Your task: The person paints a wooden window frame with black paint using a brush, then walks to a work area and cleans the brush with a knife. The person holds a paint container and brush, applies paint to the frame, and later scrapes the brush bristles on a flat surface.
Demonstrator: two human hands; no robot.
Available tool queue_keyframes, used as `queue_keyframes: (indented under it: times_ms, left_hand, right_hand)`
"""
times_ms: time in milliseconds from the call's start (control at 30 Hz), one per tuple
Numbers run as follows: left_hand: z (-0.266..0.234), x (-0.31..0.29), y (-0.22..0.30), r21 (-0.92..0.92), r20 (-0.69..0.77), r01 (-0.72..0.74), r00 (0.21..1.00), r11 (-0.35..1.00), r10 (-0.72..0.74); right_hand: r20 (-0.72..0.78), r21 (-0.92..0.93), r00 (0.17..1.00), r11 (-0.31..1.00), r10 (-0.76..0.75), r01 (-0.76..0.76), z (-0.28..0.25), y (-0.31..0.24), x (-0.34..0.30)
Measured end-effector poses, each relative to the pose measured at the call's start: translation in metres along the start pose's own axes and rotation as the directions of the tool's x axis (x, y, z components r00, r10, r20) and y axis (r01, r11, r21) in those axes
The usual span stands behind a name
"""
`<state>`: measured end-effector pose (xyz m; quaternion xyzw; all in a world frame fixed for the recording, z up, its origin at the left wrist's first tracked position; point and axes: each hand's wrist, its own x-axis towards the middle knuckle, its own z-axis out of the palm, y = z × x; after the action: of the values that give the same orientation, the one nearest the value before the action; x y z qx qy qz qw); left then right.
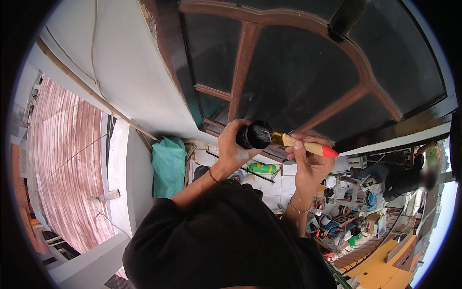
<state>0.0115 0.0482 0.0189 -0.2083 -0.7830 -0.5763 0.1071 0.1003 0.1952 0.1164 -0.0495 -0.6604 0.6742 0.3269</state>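
A small black-coated cup (256, 135) is gripped in my left hand (232, 148), its fingers wrapped round the side. My right hand (310, 166) pinches a paintbrush (313, 146) by its pale wooden handle, which ends in a red tip. The brush lies almost level, with its bristle end at the cup's mouth; the bristle tips are hard to make out against the black. Just beyond both hands stands a brown wooden window frame (245, 62) with curved bars and dark glass (298, 67). Part of the frame at the upper right (344, 24) is glossy black.
A white wall (144, 96) runs along the left, with a green sack (168, 166) at its foot. On the tiled floor lies a green bottle (262, 168). Tools, cans and boxes (346, 221) crowd the lower right, where another person (404, 183) is near.
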Motion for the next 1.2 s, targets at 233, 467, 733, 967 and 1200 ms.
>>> queue_keyframes:
  times_ms: [233,467,733,967,1200]
  left_hand:
    - [-0.004,0.002,0.006,-0.004,-0.016,0.027,1.000,1.000,-0.027]
    - [-0.010,0.007,0.009,-0.052,-0.054,0.026,0.998,0.998,-0.029]
    - [-0.004,0.005,-0.004,-0.028,-0.022,0.043,0.999,0.999,-0.044]
    - [-0.001,0.015,0.013,-0.138,-0.043,0.032,0.998,0.990,-0.038]
    - [-0.003,0.023,0.013,-0.240,-0.023,0.057,0.998,0.969,-0.065]
  right_hand:
    - [0.144,-0.014,0.981,0.991,-0.132,0.135,-0.019,0.009,-0.002]
    - [0.176,-0.059,0.972,0.984,-0.157,0.170,-0.009,-0.006,-0.005]
    - [0.365,-0.332,0.865,0.821,-0.343,0.465,-0.018,-0.016,0.004]
    - [0.338,-0.362,0.836,0.760,-0.433,0.540,-0.017,-0.020,0.001]
    - [0.143,-0.334,0.812,0.744,-0.567,0.578,-0.009,-0.019,0.006]
